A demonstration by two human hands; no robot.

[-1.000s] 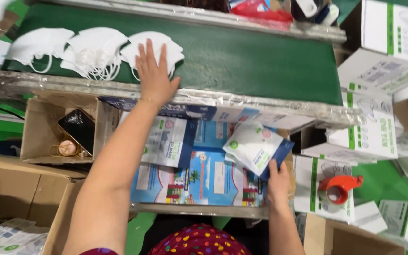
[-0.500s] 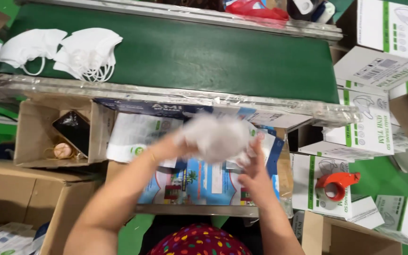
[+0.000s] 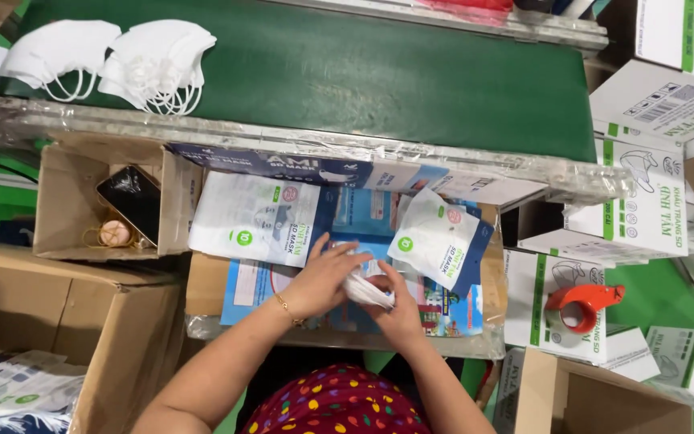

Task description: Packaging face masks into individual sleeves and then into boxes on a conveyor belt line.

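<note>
White folded fabric mask (image 3: 367,291) is pinched between left hand (image 3: 319,281) & right hand (image 3: 399,309), both closed on it, above blue printed sheets (image 3: 443,309). White mask pouch (image 3: 437,239) lies just beside; green conveyor belt (image 3: 379,72) beyond.

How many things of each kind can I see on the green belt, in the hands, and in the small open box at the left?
White mask stacks on the green belt: 2
White masks held by both hands: 1
Dark phone in the small open box: 1
Small round thing beside the phone: 1
Total: 5
</note>
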